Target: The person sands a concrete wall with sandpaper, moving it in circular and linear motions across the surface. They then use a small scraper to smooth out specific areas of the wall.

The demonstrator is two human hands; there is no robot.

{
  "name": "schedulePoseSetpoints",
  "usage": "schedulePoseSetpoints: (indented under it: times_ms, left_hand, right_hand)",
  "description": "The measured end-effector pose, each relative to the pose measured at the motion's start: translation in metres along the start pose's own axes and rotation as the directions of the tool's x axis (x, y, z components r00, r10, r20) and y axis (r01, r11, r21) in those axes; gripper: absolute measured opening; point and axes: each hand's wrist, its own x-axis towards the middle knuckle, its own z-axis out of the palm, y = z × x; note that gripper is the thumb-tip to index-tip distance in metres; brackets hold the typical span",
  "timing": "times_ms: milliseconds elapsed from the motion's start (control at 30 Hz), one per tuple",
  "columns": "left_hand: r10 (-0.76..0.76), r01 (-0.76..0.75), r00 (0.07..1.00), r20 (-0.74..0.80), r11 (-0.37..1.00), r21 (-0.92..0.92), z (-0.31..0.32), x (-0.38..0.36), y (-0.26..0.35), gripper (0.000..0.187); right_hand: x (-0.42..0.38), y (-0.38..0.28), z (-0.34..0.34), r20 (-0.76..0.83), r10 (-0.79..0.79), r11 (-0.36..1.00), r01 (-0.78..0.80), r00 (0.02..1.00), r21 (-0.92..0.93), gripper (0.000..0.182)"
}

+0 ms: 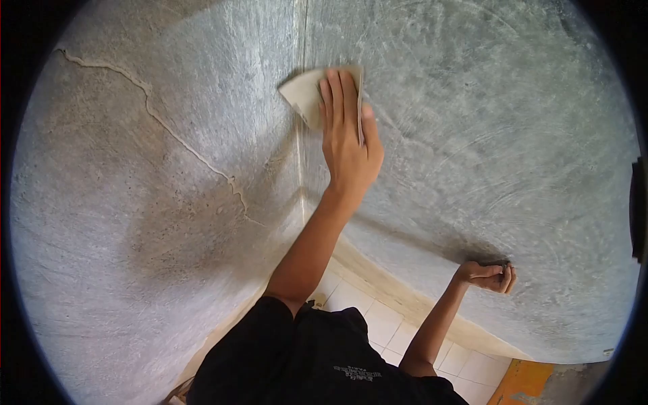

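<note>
Beige sheet (pixel 304 96) noted beneath the fingers of your left hand (pixel 351 145), projecting left across the corner seam (pixel 300 158). Your left fingers lie close together over it, thumb at its right edge. Your right hand (pixel 494 277) is loosely curled beside the right wall (pixel 486 135); contact cannot be determined. A jagged crack (pixel 172 133) crosses the left wall (pixel 88 182).

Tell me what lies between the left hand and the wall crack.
Between the left hand and the crack, the head view shows the pale sheet, lapping across the corner, then bare wall.
</note>
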Motion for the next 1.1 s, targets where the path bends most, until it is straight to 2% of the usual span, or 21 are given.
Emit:
schedulePoseSetpoints:
  times_ms: [100,200,267,367,433,467,567,667,867,967,1100]
  left_hand:
    - [-0.026,0.026,0.995,-0.093,1.000,-0.002,0.002,0.023,0.012,0.058]
    - [-0.010,0.006,0.998,-0.070,0.999,-0.049,0.009,-0.002,0.010,0.058]
    - [0.021,-0.021,1.000,-0.010,1.000,-0.017,0.017,-0.041,-0.004,0.058]
    - [0.083,-0.083,0.997,0.006,0.996,-0.010,0.014,-0.045,-0.018,0.056]
    - [0.104,-0.104,0.994,-0.013,0.994,-0.008,0.005,-0.016,-0.013,0.055]
    - [0.159,-0.161,0.985,-0.072,0.986,-0.029,0.004,0.003,-0.013,0.054]
    - [0.245,-0.246,0.965,-0.093,0.969,-0.001,-0.007,0.052,-0.012,0.053]
    - [0.214,-0.218,0.972,-0.101,0.976,-0.024,-0.007,0.046,-0.015,0.053]
    - [0.080,-0.083,0.996,-0.036,0.994,-0.075,0.006,-0.056,-0.063,0.054]
    - [0.136,-0.136,0.991,0.002,0.991,-0.017,-0.009,-0.020,-0.054,0.052]
    - [0.330,-0.332,0.942,-0.056,0.943,-0.036,-0.023,0.070,-0.025,0.049]
  right_hand:
    - [-0.001,0.001,0.001,-0.004,-0.003,1.000,0.003,1.000,0.010,0.017]
    - [-0.003,0.004,-0.002,-0.002,-0.011,1.000,0.011,1.000,0.001,0.017]
    - [-0.005,0.007,0.000,-0.019,0.000,0.999,0.001,1.000,0.035,0.018]
    - [-0.002,0.004,0.000,-0.010,-0.024,0.999,0.024,1.000,0.026,0.018]
    - [-0.002,0.006,-0.001,0.003,-0.040,0.999,0.040,0.999,0.016,0.018]
    - [-0.002,0.007,-0.002,0.008,-0.046,0.999,0.046,0.999,0.010,0.018]
    - [-0.003,0.007,-0.002,0.005,-0.035,0.998,0.035,0.999,0.058,0.019]
    - [-0.002,0.004,0.000,-0.008,-0.014,0.997,0.015,1.000,0.078,0.019]
    - [-0.001,0.002,-0.002,0.009,-0.024,1.000,0.024,1.000,0.010,0.018]
    - [-0.001,0.000,-0.001,0.009,-0.006,1.000,0.006,1.000,0.015,0.019]
    - [-0.002,0.004,0.000,0.006,-0.018,0.999,0.018,1.000,0.044,0.019]
